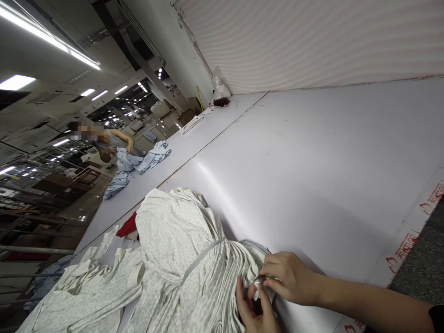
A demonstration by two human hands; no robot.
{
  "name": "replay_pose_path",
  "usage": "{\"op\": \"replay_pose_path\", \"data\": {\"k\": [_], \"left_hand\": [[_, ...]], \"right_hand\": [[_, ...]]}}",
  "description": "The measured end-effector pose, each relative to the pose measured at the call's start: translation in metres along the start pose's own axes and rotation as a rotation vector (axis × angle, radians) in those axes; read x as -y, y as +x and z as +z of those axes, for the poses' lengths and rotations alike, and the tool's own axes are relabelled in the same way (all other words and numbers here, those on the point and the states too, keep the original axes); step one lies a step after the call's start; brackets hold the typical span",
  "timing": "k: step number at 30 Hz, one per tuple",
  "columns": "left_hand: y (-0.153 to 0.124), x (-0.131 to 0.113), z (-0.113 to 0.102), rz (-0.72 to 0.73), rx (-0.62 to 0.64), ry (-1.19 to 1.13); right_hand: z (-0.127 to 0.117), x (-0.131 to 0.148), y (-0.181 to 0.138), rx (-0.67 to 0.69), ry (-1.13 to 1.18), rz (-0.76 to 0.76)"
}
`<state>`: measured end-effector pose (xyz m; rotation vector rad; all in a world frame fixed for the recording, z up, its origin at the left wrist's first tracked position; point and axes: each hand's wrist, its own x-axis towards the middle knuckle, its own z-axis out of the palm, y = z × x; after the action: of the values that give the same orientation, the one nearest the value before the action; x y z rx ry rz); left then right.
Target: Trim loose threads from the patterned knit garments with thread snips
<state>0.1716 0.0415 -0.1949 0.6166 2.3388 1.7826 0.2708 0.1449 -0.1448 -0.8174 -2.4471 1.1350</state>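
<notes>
A large bundle of pale, leopard-print garments lies on the table, cinched around its middle by a grey strip. At the bundle's right side, my right hand is closed around a small metal-tipped tool with a green handle, which looks like thread snips. Just below its tip, my left hand pinches a small white piece of fabric at the bundle's edge. Both hands nearly touch. My left palm is partly cut off by the lower frame edge.
More pale printed garments spread left of the bundle, near a red cloth. A long pale table stretches away. Across it, a person handles light-blue garments. Striped fabric and a plastic bag lie at the far side.
</notes>
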Motion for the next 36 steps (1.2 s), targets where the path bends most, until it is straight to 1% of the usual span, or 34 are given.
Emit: {"op": "replay_pose_path", "data": {"k": [3, 6, 9, 13, 14, 16, 19, 22, 23, 24, 25, 27, 28, 29, 30, 31, 33, 34, 36], "left_hand": [[0.0, 0.0, -0.001, 0.012, 0.025, -0.009], [0.001, 0.001, -0.002, 0.002, 0.017, -0.027], [0.004, 0.002, -0.002, -0.013, 0.028, -0.076], [0.006, 0.005, -0.006, -0.025, 0.045, -0.104], [0.006, 0.006, -0.007, -0.025, 0.031, -0.099], [0.005, 0.004, -0.01, -0.037, -0.02, -0.107], [0.002, -0.004, -0.01, -0.088, -0.098, -0.196], [0.0, -0.011, -0.007, -0.109, -0.161, -0.25], [0.0, -0.01, -0.007, -0.075, -0.183, -0.235], [0.001, -0.008, -0.006, -0.004, -0.2, -0.201], [0.002, -0.004, -0.007, 0.11, -0.206, -0.149], [0.004, 0.006, -0.008, 0.431, -0.196, 0.013], [0.005, 0.01, -0.008, 0.588, -0.161, 0.105], [0.005, 0.014, -0.008, 0.712, -0.102, 0.187], [0.004, 0.017, -0.007, 0.793, -0.038, 0.255], [0.002, 0.018, -0.006, 0.832, 0.023, 0.308], [-0.001, 0.019, -0.002, 0.83, 0.116, 0.378], [-0.002, 0.018, 0.0, 0.822, 0.135, 0.401], [-0.004, 0.017, 0.004, 0.801, 0.135, 0.415]], "right_hand": [[0.0, 0.0, 0.0, -0.009, 0.022, 0.041], [0.0, -0.001, 0.0, -0.013, 0.078, 0.045], [0.0, -0.002, 0.0, -0.037, 0.14, 0.087], [-0.003, -0.003, 0.001, -0.017, 0.227, 0.105], [-0.004, -0.004, 0.002, -0.019, 0.236, 0.132], [-0.007, -0.008, 0.003, -0.025, 0.232, 0.239], [-0.005, -0.015, 0.003, 0.022, 0.151, 0.379], [0.005, -0.018, 0.003, 0.069, 0.099, 0.39], [0.009, -0.018, 0.003, 0.074, 0.1, 0.383], [0.012, -0.018, 0.003, 0.077, 0.101, 0.378], [0.015, -0.017, 0.004, 0.078, 0.104, 0.374], [0.018, -0.017, 0.005, 0.074, 0.119, 0.375], [0.018, -0.018, 0.006, 0.068, 0.132, 0.38], [0.017, -0.019, 0.007, 0.061, 0.149, 0.388], [0.015, -0.021, 0.008, 0.056, 0.173, 0.396], [0.014, -0.023, 0.01, 0.055, 0.203, 0.4], [0.01, -0.027, 0.012, 0.064, 0.272, 0.393], [0.009, -0.028, 0.013, 0.07, 0.302, 0.382], [0.007, -0.028, 0.014, 0.079, 0.34, 0.352]]}}
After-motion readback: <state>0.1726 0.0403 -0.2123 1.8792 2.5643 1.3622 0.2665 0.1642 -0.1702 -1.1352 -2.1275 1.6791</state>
